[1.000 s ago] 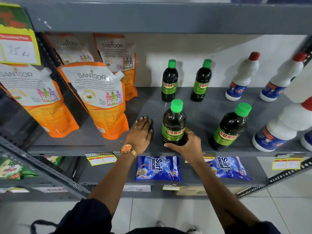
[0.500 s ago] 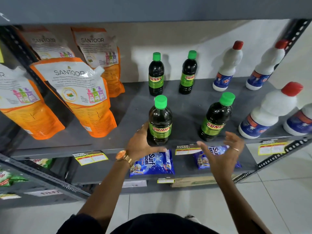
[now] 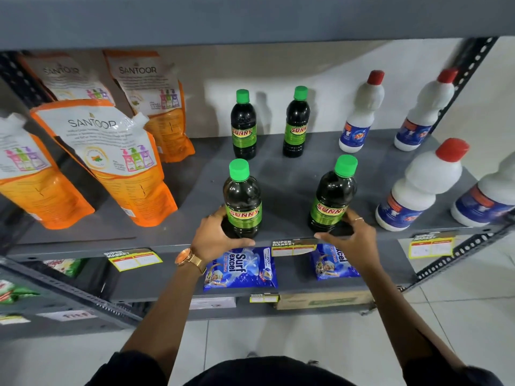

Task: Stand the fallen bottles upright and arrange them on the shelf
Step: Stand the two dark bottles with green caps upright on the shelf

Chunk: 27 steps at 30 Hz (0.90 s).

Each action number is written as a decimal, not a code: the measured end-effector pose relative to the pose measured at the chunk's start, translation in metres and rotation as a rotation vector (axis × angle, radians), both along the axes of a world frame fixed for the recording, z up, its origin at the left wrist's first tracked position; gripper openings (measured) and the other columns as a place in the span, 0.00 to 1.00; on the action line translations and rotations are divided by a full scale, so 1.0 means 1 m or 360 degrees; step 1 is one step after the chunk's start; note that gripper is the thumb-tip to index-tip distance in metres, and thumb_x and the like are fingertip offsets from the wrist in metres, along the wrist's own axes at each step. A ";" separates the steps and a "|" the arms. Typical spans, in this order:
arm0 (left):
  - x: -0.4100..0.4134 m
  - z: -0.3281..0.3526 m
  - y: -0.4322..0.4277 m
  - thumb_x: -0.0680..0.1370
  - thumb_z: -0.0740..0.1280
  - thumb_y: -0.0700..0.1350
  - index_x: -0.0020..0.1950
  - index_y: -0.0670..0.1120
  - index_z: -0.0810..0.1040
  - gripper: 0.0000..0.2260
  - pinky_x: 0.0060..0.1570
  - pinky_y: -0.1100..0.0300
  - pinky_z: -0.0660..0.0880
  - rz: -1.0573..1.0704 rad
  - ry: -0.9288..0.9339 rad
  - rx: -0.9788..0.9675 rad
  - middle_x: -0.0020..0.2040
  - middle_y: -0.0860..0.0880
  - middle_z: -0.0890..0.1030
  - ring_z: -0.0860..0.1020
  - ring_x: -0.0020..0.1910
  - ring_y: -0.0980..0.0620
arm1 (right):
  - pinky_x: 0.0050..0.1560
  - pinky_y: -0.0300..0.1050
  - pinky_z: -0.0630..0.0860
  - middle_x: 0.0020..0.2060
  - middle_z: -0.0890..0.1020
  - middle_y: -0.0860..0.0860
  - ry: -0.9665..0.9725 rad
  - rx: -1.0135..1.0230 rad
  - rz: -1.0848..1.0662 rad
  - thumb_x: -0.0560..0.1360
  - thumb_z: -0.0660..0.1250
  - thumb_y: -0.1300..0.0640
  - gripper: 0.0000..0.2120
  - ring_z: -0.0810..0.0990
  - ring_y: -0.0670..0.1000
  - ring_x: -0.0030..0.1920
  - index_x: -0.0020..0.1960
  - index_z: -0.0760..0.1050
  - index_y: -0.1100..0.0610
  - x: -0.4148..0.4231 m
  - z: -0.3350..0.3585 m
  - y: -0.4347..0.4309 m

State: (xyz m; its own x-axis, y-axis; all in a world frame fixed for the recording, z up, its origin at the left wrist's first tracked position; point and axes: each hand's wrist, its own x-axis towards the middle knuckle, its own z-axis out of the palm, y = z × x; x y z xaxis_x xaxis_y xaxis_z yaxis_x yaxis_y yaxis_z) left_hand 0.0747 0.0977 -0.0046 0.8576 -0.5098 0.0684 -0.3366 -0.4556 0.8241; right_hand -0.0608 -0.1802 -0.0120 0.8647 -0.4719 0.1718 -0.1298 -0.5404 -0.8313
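Observation:
Several dark Sunny bottles with green caps stand upright on the grey shelf. Two stand at the back: one on the left, one on the right. Two stand at the front edge. My left hand grips the base of the front left bottle. My right hand wraps the base of the front right bottle, which leans slightly right in this wide view. No bottle lies on its side.
Orange Santoor pouches fill the shelf's left part. White bottles with red caps stand at the right. Blue Surf Excel packets lie on the shelf below. A perforated steel upright bounds the right side. Price tags hang along the front edge.
My right hand moved from the front left bottle across to the front right one and closed on its base. My left hand moved off the shelf surface and took the front left bottle.

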 end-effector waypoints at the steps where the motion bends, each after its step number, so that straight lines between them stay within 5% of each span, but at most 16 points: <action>1: 0.001 -0.001 0.001 0.55 0.77 0.62 0.56 0.51 0.74 0.34 0.53 0.56 0.77 0.0011 0.0015 0.0012 0.51 0.51 0.82 0.80 0.50 0.54 | 0.50 0.36 0.73 0.48 0.83 0.50 0.0008 0.0005 0.0032 0.60 0.80 0.51 0.34 0.80 0.49 0.49 0.63 0.74 0.58 0.000 0.000 -0.001; 10: -0.013 0.005 -0.005 0.56 0.80 0.58 0.59 0.48 0.72 0.36 0.55 0.52 0.76 0.0174 0.0001 0.0116 0.51 0.53 0.80 0.78 0.49 0.56 | 0.53 0.37 0.72 0.54 0.82 0.51 0.0028 -0.0014 0.0231 0.62 0.80 0.51 0.35 0.78 0.47 0.52 0.65 0.72 0.56 0.005 0.007 -0.005; 14: -0.035 -0.001 -0.009 0.58 0.81 0.54 0.74 0.52 0.54 0.52 0.64 0.53 0.67 0.0423 -0.0068 -0.0009 0.68 0.48 0.72 0.70 0.66 0.49 | 0.57 0.36 0.71 0.58 0.79 0.48 0.0027 0.0061 0.0269 0.64 0.78 0.50 0.37 0.77 0.46 0.58 0.69 0.69 0.55 -0.003 0.011 -0.005; 16: -0.059 -0.005 -0.016 0.60 0.80 0.53 0.76 0.51 0.45 0.57 0.70 0.50 0.60 0.0670 -0.0198 -0.0142 0.74 0.45 0.63 0.62 0.72 0.50 | 0.58 0.37 0.71 0.58 0.77 0.45 -0.0142 0.0150 0.0072 0.64 0.77 0.48 0.34 0.75 0.45 0.59 0.67 0.71 0.54 -0.021 0.011 -0.005; 19: -0.103 -0.011 -0.039 0.64 0.75 0.58 0.75 0.42 0.49 0.51 0.71 0.49 0.55 0.0975 -0.0510 -0.0130 0.75 0.38 0.58 0.55 0.73 0.46 | 0.54 0.45 0.74 0.53 0.74 0.49 -0.0458 0.0099 -0.0380 0.62 0.77 0.46 0.27 0.75 0.52 0.54 0.57 0.72 0.51 -0.061 0.001 -0.017; 22: -0.140 -0.014 -0.071 0.67 0.71 0.61 0.75 0.44 0.50 0.46 0.68 0.48 0.59 0.0770 -0.0577 -0.0046 0.73 0.38 0.60 0.56 0.71 0.49 | 0.59 0.53 0.72 0.59 0.71 0.52 -0.0427 0.0141 -0.0667 0.59 0.79 0.46 0.39 0.71 0.57 0.60 0.65 0.66 0.53 -0.080 -0.008 -0.057; 24: -0.149 -0.016 -0.091 0.69 0.65 0.66 0.74 0.44 0.52 0.43 0.67 0.51 0.60 0.0594 -0.0637 -0.0001 0.72 0.38 0.62 0.58 0.71 0.46 | 0.68 0.53 0.66 0.67 0.70 0.54 -0.0245 0.0148 -0.0533 0.58 0.80 0.46 0.48 0.68 0.56 0.67 0.71 0.61 0.55 -0.073 -0.009 -0.086; 27: -0.151 -0.012 -0.120 0.70 0.64 0.66 0.74 0.43 0.53 0.43 0.68 0.54 0.60 0.0501 -0.0627 -0.0018 0.73 0.39 0.62 0.58 0.72 0.46 | 0.75 0.56 0.51 0.59 0.80 0.52 -0.0072 0.0084 -0.0136 0.61 0.80 0.49 0.37 0.74 0.49 0.61 0.65 0.69 0.58 -0.061 -0.003 -0.114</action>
State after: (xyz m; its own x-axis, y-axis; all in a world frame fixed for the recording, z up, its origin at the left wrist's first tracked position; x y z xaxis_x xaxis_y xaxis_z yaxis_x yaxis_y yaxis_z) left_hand -0.0760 -0.0228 -0.0171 0.8775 -0.2278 0.4221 -0.4708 -0.5770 0.6674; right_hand -0.1222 -0.2939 -0.0150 0.8130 -0.5528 0.1829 -0.1350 -0.4845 -0.8643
